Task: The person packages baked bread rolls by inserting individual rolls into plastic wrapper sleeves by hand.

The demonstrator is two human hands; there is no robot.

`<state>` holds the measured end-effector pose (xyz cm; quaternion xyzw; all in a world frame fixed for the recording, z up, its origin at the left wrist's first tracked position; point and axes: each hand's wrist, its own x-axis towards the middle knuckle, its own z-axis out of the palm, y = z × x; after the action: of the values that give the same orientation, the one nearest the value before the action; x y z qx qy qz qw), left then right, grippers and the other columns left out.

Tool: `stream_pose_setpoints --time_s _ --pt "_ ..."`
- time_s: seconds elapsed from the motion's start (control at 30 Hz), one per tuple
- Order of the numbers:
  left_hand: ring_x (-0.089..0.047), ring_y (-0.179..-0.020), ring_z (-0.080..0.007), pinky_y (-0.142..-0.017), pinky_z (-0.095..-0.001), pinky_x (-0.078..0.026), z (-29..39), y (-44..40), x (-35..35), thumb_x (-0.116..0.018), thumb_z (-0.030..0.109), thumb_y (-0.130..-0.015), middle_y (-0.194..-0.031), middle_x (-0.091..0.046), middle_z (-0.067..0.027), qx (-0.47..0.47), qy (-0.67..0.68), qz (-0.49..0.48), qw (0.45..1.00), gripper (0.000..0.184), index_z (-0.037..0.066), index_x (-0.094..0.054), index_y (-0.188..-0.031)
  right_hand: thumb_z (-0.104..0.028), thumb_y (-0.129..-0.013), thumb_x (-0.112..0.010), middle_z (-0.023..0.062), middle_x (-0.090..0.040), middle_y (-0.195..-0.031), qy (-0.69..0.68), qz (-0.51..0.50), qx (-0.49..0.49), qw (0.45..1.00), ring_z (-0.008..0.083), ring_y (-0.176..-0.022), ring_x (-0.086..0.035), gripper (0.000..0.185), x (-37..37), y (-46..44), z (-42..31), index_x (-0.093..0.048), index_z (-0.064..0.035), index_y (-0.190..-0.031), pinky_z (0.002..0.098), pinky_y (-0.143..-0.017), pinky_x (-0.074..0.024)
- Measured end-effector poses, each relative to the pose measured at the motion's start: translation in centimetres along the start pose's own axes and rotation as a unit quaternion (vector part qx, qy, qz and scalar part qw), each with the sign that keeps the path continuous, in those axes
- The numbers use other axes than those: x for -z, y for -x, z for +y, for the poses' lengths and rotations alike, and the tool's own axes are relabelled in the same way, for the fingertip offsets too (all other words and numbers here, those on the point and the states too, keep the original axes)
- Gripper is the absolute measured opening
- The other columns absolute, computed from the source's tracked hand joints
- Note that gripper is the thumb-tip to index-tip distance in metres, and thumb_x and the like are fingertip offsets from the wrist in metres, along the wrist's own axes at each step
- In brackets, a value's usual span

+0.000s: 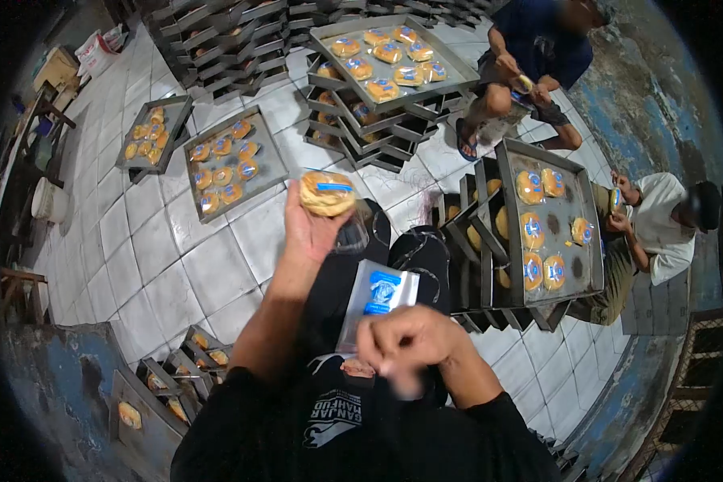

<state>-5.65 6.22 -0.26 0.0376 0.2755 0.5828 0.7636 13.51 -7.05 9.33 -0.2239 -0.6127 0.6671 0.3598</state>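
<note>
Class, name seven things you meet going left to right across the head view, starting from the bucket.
White plastic bucket, grey metal tray of buns, second grey metal tray, left hand holding golden-brown round bun, right hand, third grey metal tray, person in white shirt.

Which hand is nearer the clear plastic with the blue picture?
Right. The right hand is at the near end of the plastic; the left hand is farther forward, holding a bun.

Tiled floor [209,273]: we could pass left of the left forearm [279,301].
Right tray stack [566,209]: it blocked us beside the right knee [422,255].
Front tray stack [424,98]: it stood in our way ahead.
</note>
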Motion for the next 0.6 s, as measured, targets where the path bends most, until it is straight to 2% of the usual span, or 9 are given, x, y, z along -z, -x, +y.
stream_pose_setpoints --time_s 0.03,0.07,0.13,0.23,0.33,0.43,0.47,0.53,0.6 --pt "-0.057 -0.129 -0.0363 -0.109 -0.0599 -0.043 0.0 0.2 0.2 -0.033 0.060 -0.105 -0.138 -0.060 -0.0180 -0.011 0.009 0.021 1.000 0.065 0.008 -0.053 -0.138 -0.003 -0.089 -0.074 0.0072 -0.066 -0.091 0.032 0.007 0.006 0.999 0.0097 -0.080 -0.058 0.018 -0.2 0.4 -0.2 -0.057 -0.0042 -0.082 0.0257 -0.068 -0.0459" --pt "-0.059 -0.126 -0.0365 -0.107 -0.0596 -0.045 0.0 0.5 0.2 -0.033 0.060 -0.105 -0.138 -0.061 -0.0186 -0.021 0.017 0.039 0.999 0.065 0.008 -0.054 -0.138 -0.002 -0.091 -0.072 0.0066 -0.065 -0.092 0.062 0.174 -0.007 0.983 0.0073 -0.077 -0.057 0.016 0.2 -0.9 1.9 -0.057 -0.0029 -0.084 0.0250 -0.067 -0.0465" --pt "-0.061 -0.122 -0.0368 -0.103 -0.0594 -0.049 -2.4 1.0 0.2 -0.032 0.061 -0.105 -0.135 -0.062 -0.0193 -0.009 0.018 0.028 0.999 0.067 0.006 -0.054 -0.136 -0.002 -0.092 -0.071 0.0051 -0.065 -0.093 0.074 0.257 -0.003 0.964 0.0076 -0.076 -0.056 0.016 0.8 -2.1 3.6 -0.056 -0.0017 -0.086 0.0264 -0.068 -0.0475" --pt "-0.059 -0.124 -0.0368 -0.106 -0.0573 -0.047 -4.5 0.8 -0.5 -0.034 0.060 -0.106 -0.135 -0.060 -0.0187 0.055 0.034 0.056 0.996 0.065 0.006 -0.054 -0.136 -0.004 -0.093 -0.068 0.0073 -0.062 -0.086 0.289 0.182 0.053 0.938 0.0172 -0.079 -0.060 0.016 0.4 -3.8 5.4 -0.055 -0.0019 -0.083 0.0330 -0.068 -0.0485" --pt "-0.056 -0.129 -0.0372 -0.108 -0.0570 -0.046 -2.6 0.2 0.4 -0.032 0.057 -0.107 -0.138 -0.059 -0.0195 0.024 0.023 0.019 0.999 0.064 0.004 -0.053 -0.138 -0.003 -0.095 -0.065 0.0066 -0.062 -0.086 -0.055 -0.026 0.004 0.998 0.0180 -0.079 -0.060 0.016 0.0 0.2 1.2 -0.054 -0.0021 -0.083 0.0352 -0.068 -0.0485" --pt "-0.059 -0.127 -0.0357 -0.107 -0.0557 -0.047 0.2 0.7 0.9 -0.032 0.057 -0.107 -0.136 -0.060 -0.0188 -0.023 0.003 0.034 0.999 0.064 0.005 -0.053 -0.138 -0.005 -0.096 -0.066 0.0054 -0.062 -0.088 -0.026 0.016 -0.027 0.999 0.0161 -0.079 -0.059 0.016 0.4 1.7 1.4 -0.054 -0.0018 -0.087 0.0337 -0.068 -0.0487" --pt "-0.059 -0.126 -0.0353 -0.106 -0.0551 -0.048 0.1 1.3 0.6 -0.033 0.058 -0.107 -0.135 -0.061 -0.0185 -0.029 0.001 0.034 0.999 0.064 0.005 -0.053 -0.138 -0.005 -0.095 -0.068 0.0059 -0.064 -0.091 0.021 0.222 -0.038 0.974 0.0142 -0.078 -0.060 0.014 -0.3 -0.1 2.6 -0.055 -0.0010 -0.091 0.0323 -0.067 -0.0486" --pt "-0.062 -0.121 -0.0342 -0.104 -0.0527 -0.051 -2.2 2.0 -0.5 -0.035 0.059 -0.106 -0.131 -0.064 -0.0172 -0.039 -0.009 0.041 0.998 0.065 0.005 -0.054 -0.136 -0.003 -0.096 -0.066 0.0082 -0.066 -0.095 -0.024 0.271 -0.056 0.961 0.0079 -0.073 -0.057 0.012 0.0 -1.4 3.3 -0.054 -0.0014 -0.094 0.0229 -0.062 -0.0474" --pt "-0.064 -0.117 -0.0324 -0.104 -0.0495 -0.051 -4.1 2.4 -1.4 -0.038 0.058 -0.106 -0.126 -0.066 -0.0152 -0.002 0.030 0.020 0.999 0.060 0.007 -0.057 -0.132 -0.003 -0.096 -0.066 0.0105 -0.066 -0.095 0.254 0.226 -0.017 0.940 0.0095 -0.076 -0.056 0.015 -0.6 -2.9 3.4 -0.053 -0.0018 -0.088 0.0266 -0.066 -0.0476"
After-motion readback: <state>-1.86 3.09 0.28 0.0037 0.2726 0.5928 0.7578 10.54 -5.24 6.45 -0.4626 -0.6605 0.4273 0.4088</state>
